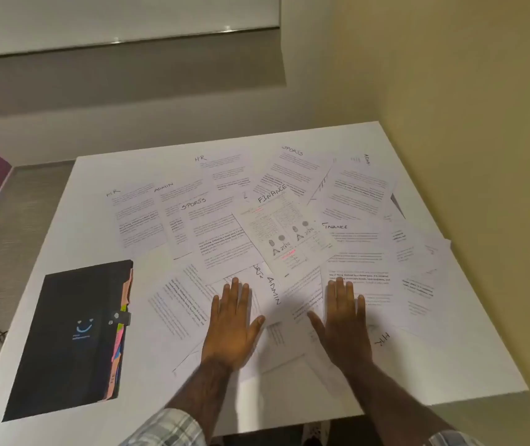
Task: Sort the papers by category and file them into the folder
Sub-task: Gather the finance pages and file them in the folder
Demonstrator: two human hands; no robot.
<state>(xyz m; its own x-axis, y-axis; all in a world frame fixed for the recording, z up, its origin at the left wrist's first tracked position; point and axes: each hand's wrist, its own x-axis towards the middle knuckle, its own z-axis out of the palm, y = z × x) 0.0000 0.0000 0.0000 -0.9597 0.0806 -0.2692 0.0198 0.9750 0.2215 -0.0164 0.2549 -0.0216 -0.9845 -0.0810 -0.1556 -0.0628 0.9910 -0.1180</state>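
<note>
Papers point(218, 233): loose sheets headed HR, ADMIN, SPORTS, FINANCE, overlapping unsorted across the worktop point(96, 169), fanned from 10 to 2 o'clock of both hands. Left hand point(231, 329) and right hand point(345, 326): each grip empty, fingers straight, palms flat on the nearest sheets. Folder point(70, 336): black, strap fastened (coloured tabs along its right edge), at 9 o'clock of the left hand, long axis 1 to 7 o'clock; left hand nearer. Sorting judged not yet begun.
</note>
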